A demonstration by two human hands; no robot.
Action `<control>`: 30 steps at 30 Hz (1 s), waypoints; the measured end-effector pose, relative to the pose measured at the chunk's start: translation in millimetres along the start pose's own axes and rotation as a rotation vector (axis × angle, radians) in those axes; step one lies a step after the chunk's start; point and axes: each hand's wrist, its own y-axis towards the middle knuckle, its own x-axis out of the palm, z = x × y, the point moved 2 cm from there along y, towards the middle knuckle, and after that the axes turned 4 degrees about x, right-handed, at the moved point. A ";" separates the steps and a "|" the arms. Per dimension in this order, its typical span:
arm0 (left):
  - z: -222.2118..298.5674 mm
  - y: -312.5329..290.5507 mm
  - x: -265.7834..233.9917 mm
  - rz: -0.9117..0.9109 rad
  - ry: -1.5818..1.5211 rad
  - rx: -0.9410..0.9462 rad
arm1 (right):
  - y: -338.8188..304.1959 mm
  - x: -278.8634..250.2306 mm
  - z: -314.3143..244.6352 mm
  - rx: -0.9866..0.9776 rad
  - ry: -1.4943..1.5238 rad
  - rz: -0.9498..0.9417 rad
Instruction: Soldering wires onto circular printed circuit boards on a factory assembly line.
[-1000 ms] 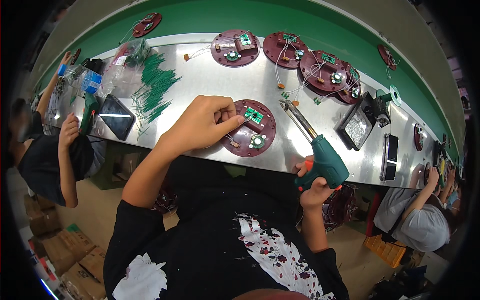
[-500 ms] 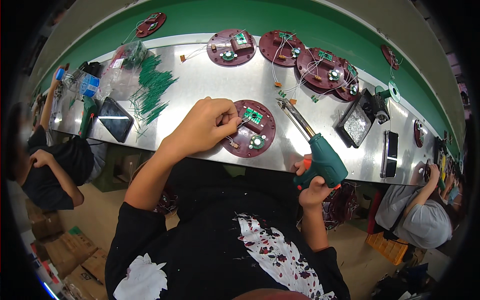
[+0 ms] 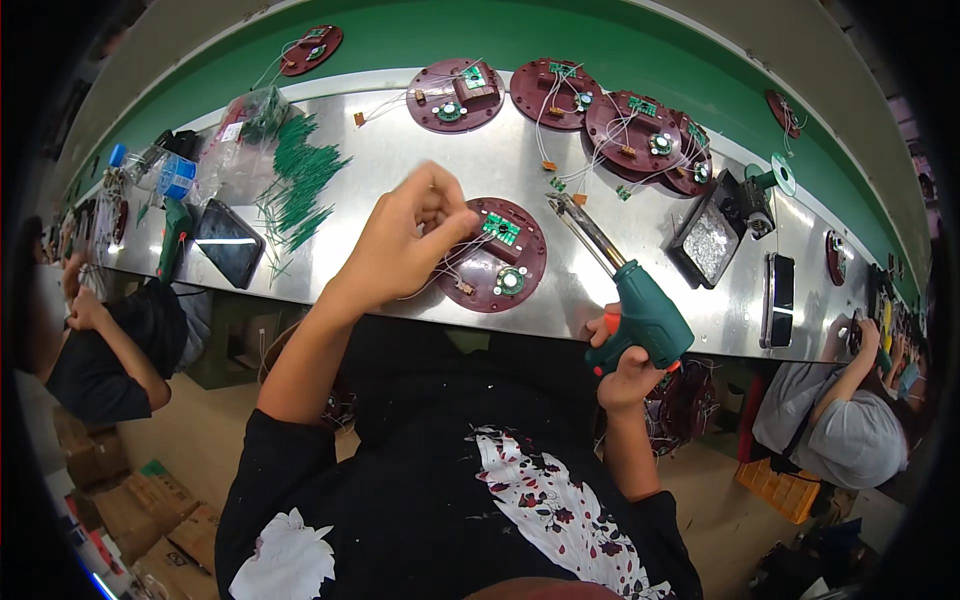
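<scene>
On the metal bench before me lies a round maroon plastic disc (image 3: pixel 527 240) carrying a green circuit board (image 3: pixel 500 228), a small round part with a green rim (image 3: pixel 510 281) and thin white wires (image 3: pixel 452 268). My left hand (image 3: pixel 400 240) is over the disc's left edge, beside the wires, its fingers curled and thumb bent in; some fingertips are blurred, and whatever they pinch cannot be made out. My right hand (image 3: pixel 628 378) grips a green soldering gun (image 3: pixel 648 318) by its handle. Its long metal tip points up and left, to the right of the disc and apart from it.
Behind stand several similar maroon discs (image 3: pixel 455 95) with dangling wires. Left are loose green wires (image 3: pixel 300 180), a plastic bag (image 3: pixel 235 150), a bottle (image 3: pixel 177 175) and a dark tablet (image 3: pixel 228 240). Right are a black tray (image 3: pixel 708 235), a solder spool (image 3: pixel 783 175) and a phone (image 3: pixel 779 300). Co-workers sit at both sides.
My left hand has drawn back left and slightly up from the circuit board, its fingers now blurred. The right hand keeps the soldering gun almost where it was.
</scene>
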 end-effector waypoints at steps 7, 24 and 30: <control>6.0 5.9 9.5 -0.080 0.096 0.029 | -0.7 -7.2 -2.6 0.052 -0.139 -0.073; 1.5 5.8 25.1 0.063 0.517 0.328 | -1.0 -15.2 0.1 0.009 -0.198 -0.223; -2.9 4.0 25.6 0.052 0.515 0.311 | 2.4 -13.2 -3.4 0.008 -0.230 -0.227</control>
